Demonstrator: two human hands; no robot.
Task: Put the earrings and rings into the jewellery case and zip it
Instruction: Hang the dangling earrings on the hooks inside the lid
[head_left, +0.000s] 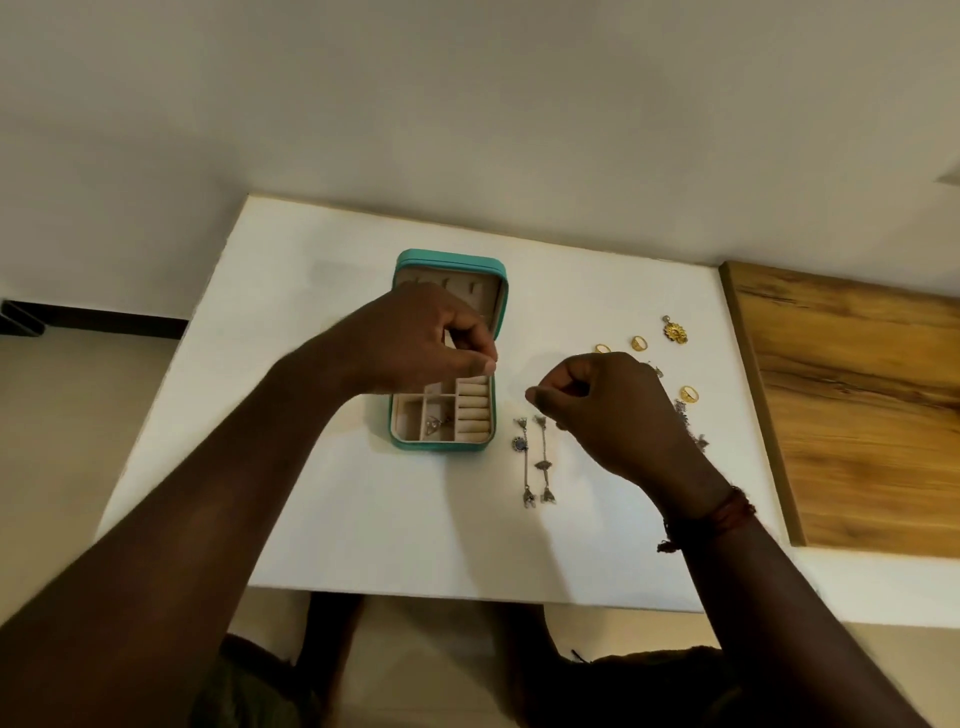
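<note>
well, my left hand (421, 338) hangs over the open jewellery case (449, 260) — its fingers (480, 364) are curled in, thumb and forefinger pinched tip to tip above the ring rolls (472, 415). whether some tiny thing sits in that pinch i cannot tell. my right hand (613, 410) is just to the right of the case, above the desk (311, 493). it is curled as well, with thumb and forefinger pressed together and pointing toward the case. again, the tips are too small to show if they hold anything.

the case lies flat on the white desk, teal outside and beige inside, with its lid folded open away from me. in the middle compartment at the near end lies a silver earring (435, 423). two long silver earrings (522, 462) lie side by side on the desk just right of the case's near corner, between it and my right wrist.

beyond my right hand three gold rings (639, 343) sit apart from one another — one half behind my knuckles — and a gold flower piece (674, 330) lies farther back. some silver bits (688, 421) peek out from behind that hand. a red thread band (727, 512) circles my right wrist. a wooden board (857, 405) lies to the right of the desk.
</note>
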